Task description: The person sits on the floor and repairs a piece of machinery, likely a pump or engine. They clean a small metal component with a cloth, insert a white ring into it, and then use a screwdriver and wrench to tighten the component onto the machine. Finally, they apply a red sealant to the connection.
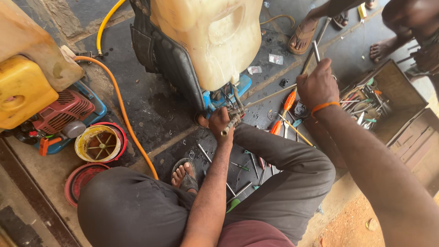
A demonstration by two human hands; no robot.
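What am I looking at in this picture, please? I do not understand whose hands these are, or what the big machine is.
One camera, worn on a person's head, looks down at their knees and hands. The left hand grips a metal part at the base of a sprayer with a pale tank. The right hand holds a thin metal tool raised. Screwdrivers lie on the floor, an open toolbox stands at the right, and an orange hose runs at the left. The feet at the top belong to other people.

Dark concrete floor (151, 105), scattered screwdrivers (287, 106), orange hose (122, 110), red lid (81, 180), wooden toolbox (395, 91)
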